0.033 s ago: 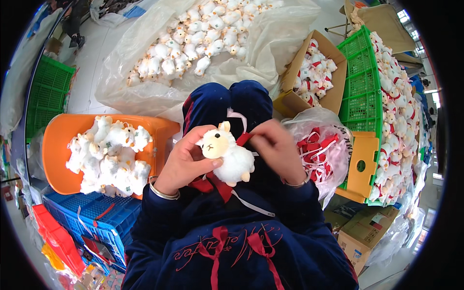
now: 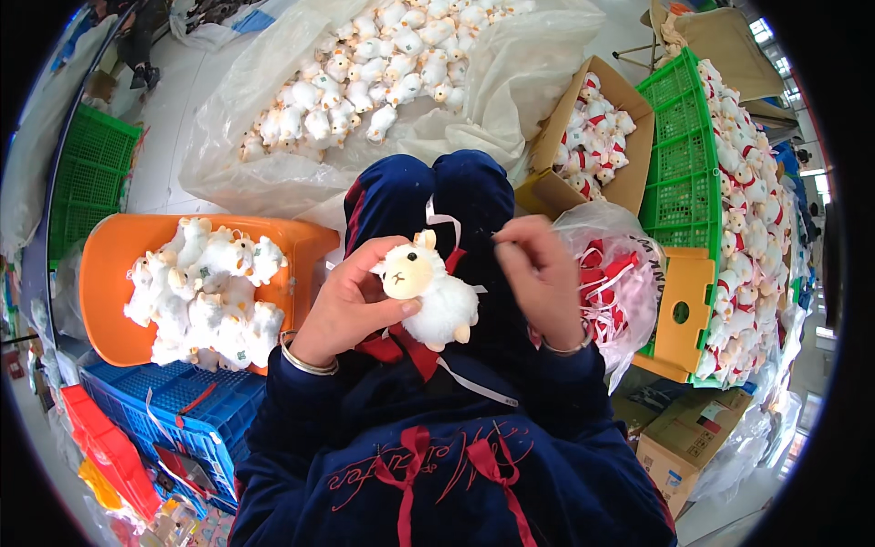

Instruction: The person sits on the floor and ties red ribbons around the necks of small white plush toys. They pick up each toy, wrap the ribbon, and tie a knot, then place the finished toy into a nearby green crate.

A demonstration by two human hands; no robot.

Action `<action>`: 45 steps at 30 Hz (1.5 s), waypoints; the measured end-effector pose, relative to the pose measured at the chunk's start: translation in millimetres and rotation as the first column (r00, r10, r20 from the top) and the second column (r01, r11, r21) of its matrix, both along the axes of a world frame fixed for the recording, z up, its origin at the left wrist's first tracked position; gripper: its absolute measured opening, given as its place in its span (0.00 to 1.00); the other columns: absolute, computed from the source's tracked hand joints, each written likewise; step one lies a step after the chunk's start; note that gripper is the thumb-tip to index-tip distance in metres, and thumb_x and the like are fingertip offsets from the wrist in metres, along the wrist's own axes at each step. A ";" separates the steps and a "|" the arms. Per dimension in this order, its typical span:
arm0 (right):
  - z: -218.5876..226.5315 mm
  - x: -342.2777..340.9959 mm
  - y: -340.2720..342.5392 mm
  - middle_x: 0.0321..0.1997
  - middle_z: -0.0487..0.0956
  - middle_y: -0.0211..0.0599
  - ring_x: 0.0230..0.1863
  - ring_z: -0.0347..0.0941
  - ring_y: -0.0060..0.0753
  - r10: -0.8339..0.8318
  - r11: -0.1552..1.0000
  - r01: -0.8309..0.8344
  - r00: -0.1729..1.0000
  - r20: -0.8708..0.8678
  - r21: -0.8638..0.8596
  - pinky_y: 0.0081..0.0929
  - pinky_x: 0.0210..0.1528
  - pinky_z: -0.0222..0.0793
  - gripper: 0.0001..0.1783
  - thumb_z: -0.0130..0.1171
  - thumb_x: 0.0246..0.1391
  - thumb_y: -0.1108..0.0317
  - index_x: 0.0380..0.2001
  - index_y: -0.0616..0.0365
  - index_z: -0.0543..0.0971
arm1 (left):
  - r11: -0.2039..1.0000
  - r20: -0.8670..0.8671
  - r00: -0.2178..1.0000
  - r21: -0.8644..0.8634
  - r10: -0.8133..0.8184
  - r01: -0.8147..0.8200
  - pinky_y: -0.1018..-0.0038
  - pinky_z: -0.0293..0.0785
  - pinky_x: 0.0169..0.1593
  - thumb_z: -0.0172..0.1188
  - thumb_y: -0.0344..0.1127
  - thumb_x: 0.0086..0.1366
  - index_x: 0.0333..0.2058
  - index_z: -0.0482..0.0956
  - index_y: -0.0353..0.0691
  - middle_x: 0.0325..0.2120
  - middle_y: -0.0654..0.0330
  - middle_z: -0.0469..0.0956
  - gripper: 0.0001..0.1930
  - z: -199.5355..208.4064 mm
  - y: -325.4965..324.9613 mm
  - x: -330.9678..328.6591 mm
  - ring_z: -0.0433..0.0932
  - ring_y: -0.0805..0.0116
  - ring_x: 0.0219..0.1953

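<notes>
My left hand (image 2: pixel 351 296) is closed round a white plush alpaca (image 2: pixel 445 308) above my lap, its cream face turned left. Behind the toy's back shows a piece of red ribbon (image 2: pixel 454 259), with a white strip (image 2: pixel 444 217) curling up above it. My right hand (image 2: pixel 538 273) is apart from the toy, to its right, and slightly blurred. Its fingers are curled with thumb and forefinger together; whether anything is pinched there cannot be made out. More red fabric (image 2: pixel 425 361) and a white printed strip (image 2: pixel 478 386) lie in my lap under the toy.
An orange seat (image 2: pixel 109 301) at left bears several plush toys (image 2: pixel 205 292). At right are a clear bag of red ribbons (image 2: pixel 606 287), a cardboard box (image 2: pixel 633 150) and a green crate (image 2: pixel 679 159) with scarfed toys. Ahead, plastic sheeting (image 2: pixel 506 118) bears a heap of toys (image 2: pixel 365 82).
My right hand has moved right, away from the alpaca and the red ribbon. The white strip above the toy now stands higher. My left hand and the alpaca have barely moved.
</notes>
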State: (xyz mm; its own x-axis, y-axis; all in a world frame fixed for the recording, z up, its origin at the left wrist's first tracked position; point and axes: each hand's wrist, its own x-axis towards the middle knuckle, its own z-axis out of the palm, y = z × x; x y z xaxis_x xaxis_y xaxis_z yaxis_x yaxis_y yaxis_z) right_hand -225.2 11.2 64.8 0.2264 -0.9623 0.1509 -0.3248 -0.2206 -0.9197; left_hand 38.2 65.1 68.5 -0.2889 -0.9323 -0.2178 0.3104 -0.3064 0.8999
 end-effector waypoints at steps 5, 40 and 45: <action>52.9 3.8 0.0 0.57 0.80 0.34 0.28 0.65 0.19 0.407 0.873 -0.403 0.912 0.046 0.276 0.21 0.32 0.64 0.27 0.64 0.55 0.75 0.60 0.57 0.73 | 0.997 0.011 0.997 -0.017 -0.079 0.079 0.72 0.76 0.60 0.72 0.21 0.61 0.65 0.71 0.40 0.55 0.66 0.75 0.34 -7.0 -0.9 -7.9 0.77 0.75 0.56; -35.2 -33.9 15.2 0.57 0.76 0.32 0.59 0.73 0.25 0.225 0.589 -0.630 0.729 0.647 0.505 0.26 0.63 0.67 0.45 0.73 0.38 0.60 0.62 0.59 0.69 | 0.742 0.617 0.779 -0.574 0.114 0.347 0.66 0.78 0.49 0.69 0.25 0.60 0.44 0.82 0.37 0.40 0.56 0.81 0.13 6.9 -19.4 -26.7 0.80 0.57 0.48; -39.5 -35.3 16.5 0.59 0.75 0.33 0.62 0.71 0.27 0.181 0.596 -0.615 0.730 0.659 0.517 0.28 0.65 0.65 0.48 0.75 0.38 0.61 0.65 0.59 0.67 | 0.856 0.647 0.759 -0.349 -0.076 0.383 0.66 0.79 0.46 0.63 0.24 0.64 0.43 0.80 0.36 0.38 0.54 0.81 0.09 14.5 -20.8 -23.0 0.82 0.55 0.42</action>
